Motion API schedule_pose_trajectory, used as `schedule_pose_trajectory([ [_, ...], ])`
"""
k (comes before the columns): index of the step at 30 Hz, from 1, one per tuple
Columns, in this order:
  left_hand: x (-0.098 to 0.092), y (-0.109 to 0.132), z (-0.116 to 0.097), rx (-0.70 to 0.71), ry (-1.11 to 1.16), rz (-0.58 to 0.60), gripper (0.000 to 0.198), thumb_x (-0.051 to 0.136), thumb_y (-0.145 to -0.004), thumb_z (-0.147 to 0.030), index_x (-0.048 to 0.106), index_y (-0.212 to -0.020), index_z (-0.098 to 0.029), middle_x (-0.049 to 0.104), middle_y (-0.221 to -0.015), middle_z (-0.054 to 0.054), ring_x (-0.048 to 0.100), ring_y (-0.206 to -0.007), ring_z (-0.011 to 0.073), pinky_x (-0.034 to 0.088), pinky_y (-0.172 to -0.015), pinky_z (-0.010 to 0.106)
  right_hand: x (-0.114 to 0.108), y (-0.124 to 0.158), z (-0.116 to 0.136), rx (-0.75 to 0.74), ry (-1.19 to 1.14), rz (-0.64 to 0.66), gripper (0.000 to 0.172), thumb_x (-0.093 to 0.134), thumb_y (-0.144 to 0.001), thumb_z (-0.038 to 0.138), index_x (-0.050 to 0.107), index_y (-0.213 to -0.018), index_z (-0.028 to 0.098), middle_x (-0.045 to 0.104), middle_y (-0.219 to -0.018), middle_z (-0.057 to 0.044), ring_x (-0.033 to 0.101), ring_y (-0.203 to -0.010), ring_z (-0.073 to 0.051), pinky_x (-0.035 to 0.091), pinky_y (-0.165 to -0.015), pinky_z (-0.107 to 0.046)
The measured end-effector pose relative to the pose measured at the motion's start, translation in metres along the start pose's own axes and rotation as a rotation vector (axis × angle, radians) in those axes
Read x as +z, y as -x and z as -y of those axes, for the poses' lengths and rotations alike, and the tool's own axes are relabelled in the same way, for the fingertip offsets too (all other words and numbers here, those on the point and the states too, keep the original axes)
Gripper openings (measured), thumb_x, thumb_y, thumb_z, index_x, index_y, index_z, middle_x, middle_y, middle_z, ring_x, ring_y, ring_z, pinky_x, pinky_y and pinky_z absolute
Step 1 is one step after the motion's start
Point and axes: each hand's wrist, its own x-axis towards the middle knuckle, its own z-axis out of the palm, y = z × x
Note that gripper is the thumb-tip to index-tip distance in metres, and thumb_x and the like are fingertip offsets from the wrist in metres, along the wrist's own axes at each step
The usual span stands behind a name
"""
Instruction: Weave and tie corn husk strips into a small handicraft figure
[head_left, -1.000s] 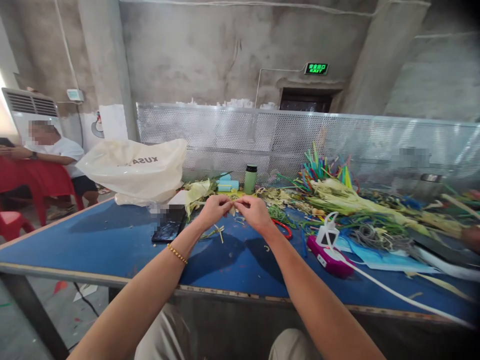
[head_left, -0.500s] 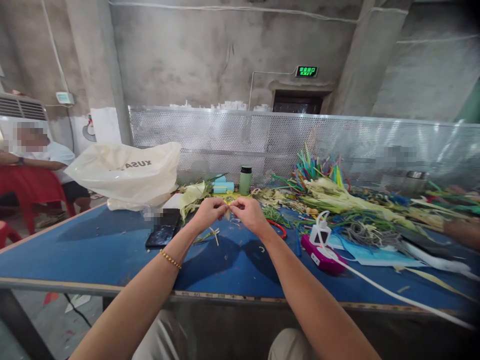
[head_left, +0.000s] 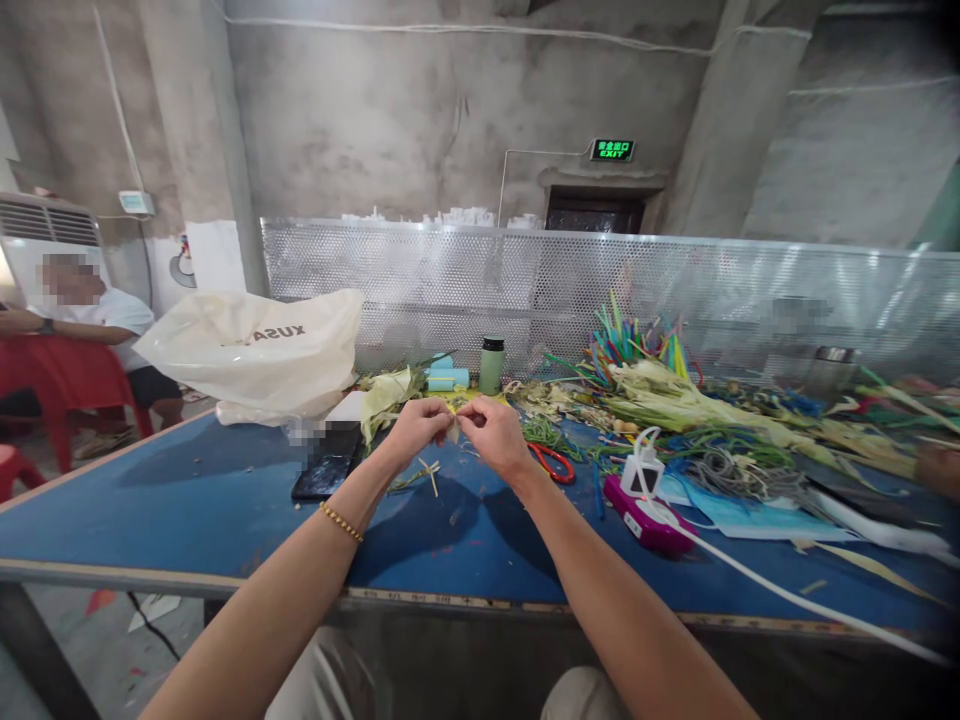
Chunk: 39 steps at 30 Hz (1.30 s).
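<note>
Above the middle of the blue table (head_left: 247,540), my left hand (head_left: 420,430) and my right hand (head_left: 493,432) meet, both with fingers pinched together. Between the fingertips is a small pale yellow piece of corn husk (head_left: 454,432), mostly covered by the fingers. Below my left hand lies a thin husk cross (head_left: 430,472) with a green stem. Close to my right wrist are red-handled scissors (head_left: 561,468) and a tangle of green cord (head_left: 549,436). A bunch of husk leaves (head_left: 386,400) rests just beyond my left hand.
At the back stand a green bottle (head_left: 491,366) and light blue rolls (head_left: 448,378). On the left are a white bag (head_left: 255,345) and a black tablet (head_left: 324,475). A husk pile (head_left: 675,400), coloured pipe cleaners (head_left: 622,340) and a purple power strip (head_left: 645,515) with white cable are on the right.
Both hands keep their pinch on the husk piece, with only slight finger movement. The whole view has shifted a little. At the far right, another person's hand has moved slightly.
</note>
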Motion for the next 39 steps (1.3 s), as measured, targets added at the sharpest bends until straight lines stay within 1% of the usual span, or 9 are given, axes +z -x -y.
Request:
schedule_pose_trajectory([
  [4, -0.001, -0.001, 0.004, -0.025, 0.035, -0.01, 0.007, 0.057, -0.066, -0.02, 0.058, -0.062, -0.015, 0.051, -0.048, -0.003, 0.048, -0.045, 0.0094, 0.037, -0.048, 0.022, 0.001, 0.0, 0.0, -0.001, -0.03, 0.005, 0.012, 0.06, -0.075, 0.01, 0.07, -0.074, 0.018, 0.065, -0.069, -0.001, 0.055, -0.06, -0.012, 0.042, -0.06, -0.022],
  [10, -0.001, -0.003, 0.007, -0.116, 0.18, 0.008, 0.009, 0.06, -0.064, -0.021, 0.058, -0.059, -0.014, 0.052, -0.05, -0.001, 0.048, -0.043, 0.0088, 0.038, -0.048, 0.024, 0.0, 0.001, -0.004, -0.147, 0.027, 0.057, 0.018, 0.06, -0.079, 0.005, 0.073, -0.082, 0.018, 0.066, -0.076, -0.004, 0.059, -0.071, -0.014, 0.044, -0.068, -0.024],
  [16, -0.001, -0.001, 0.002, -0.172, 0.322, 0.048, 0.006, 0.061, -0.062, -0.017, 0.059, -0.059, -0.013, 0.054, -0.052, 0.0, 0.049, -0.045, 0.009, 0.039, -0.05, 0.024, 0.0, 0.002, -0.006, -0.154, 0.001, 0.072, 0.021, 0.059, -0.082, 0.006, 0.075, -0.086, 0.019, 0.066, -0.08, -0.004, 0.061, -0.073, -0.014, 0.045, -0.07, -0.024],
  [21, -0.002, -0.001, 0.003, -0.18, 0.359, 0.067, 0.018, 0.065, -0.069, -0.028, 0.059, -0.063, -0.012, 0.056, -0.054, 0.002, 0.051, -0.048, 0.01, 0.038, -0.051, 0.025, 0.001, 0.001, -0.007, -0.157, 0.016, 0.079, 0.019, 0.059, -0.084, 0.009, 0.075, -0.084, 0.02, 0.065, -0.078, -0.004, 0.06, -0.072, -0.014, 0.045, -0.07, -0.024],
  [26, -0.005, -0.003, 0.011, -0.106, 0.268, 0.073, 0.028, 0.071, -0.069, -0.035, 0.054, -0.061, -0.014, 0.054, -0.051, 0.0, 0.048, -0.047, 0.0089, 0.035, -0.051, 0.023, 0.0, 0.001, -0.005, -0.145, 0.031, 0.082, 0.02, 0.058, -0.086, 0.013, 0.076, -0.083, 0.02, 0.068, -0.079, -0.005, 0.062, -0.073, -0.015, 0.047, -0.071, -0.025],
  [29, -0.005, -0.004, 0.012, -0.048, 0.159, 0.044, 0.028, 0.068, -0.072, -0.035, 0.052, -0.06, -0.016, 0.052, -0.05, -0.001, 0.047, -0.047, 0.0093, 0.035, -0.051, 0.023, -0.004, -0.001, -0.002, -0.037, -0.003, 0.056, 0.02, 0.057, -0.085, 0.014, 0.076, -0.087, 0.02, 0.072, -0.082, -0.005, 0.065, -0.075, -0.016, 0.048, -0.071, -0.026],
  [33, -0.004, -0.004, 0.008, 0.055, -0.07, 0.018, 0.022, 0.06, -0.077, -0.029, 0.054, -0.061, -0.016, 0.052, -0.05, -0.002, 0.046, -0.049, 0.0099, 0.035, -0.052, 0.023, -0.009, -0.002, 0.001, 0.153, -0.073, 0.159, 0.019, 0.058, -0.085, 0.022, 0.074, -0.077, 0.016, 0.068, -0.063, -0.003, 0.062, -0.059, -0.015, 0.045, -0.059, -0.024],
  [35, -0.005, -0.003, 0.005, 0.1, -0.182, 0.027, 0.019, 0.057, -0.078, -0.025, 0.056, -0.062, -0.016, 0.053, -0.051, -0.001, 0.047, -0.05, 0.0101, 0.036, -0.053, 0.023, -0.01, -0.002, 0.0, 0.18, -0.106, 0.201, 0.017, 0.061, -0.083, 0.023, 0.072, -0.073, 0.015, 0.066, -0.057, -0.002, 0.059, -0.054, -0.014, 0.043, -0.055, -0.023],
  [39, -0.007, -0.002, 0.0, 0.154, -0.308, 0.053, 0.017, 0.054, -0.079, -0.022, 0.058, -0.065, -0.015, 0.054, -0.052, -0.002, 0.046, -0.052, 0.01, 0.034, -0.053, 0.023, -0.009, -0.001, -0.004, 0.195, -0.166, 0.201, 0.012, 0.063, -0.079, 0.022, 0.071, -0.074, 0.014, 0.066, -0.057, -0.002, 0.059, -0.053, -0.013, 0.043, -0.054, -0.022],
])
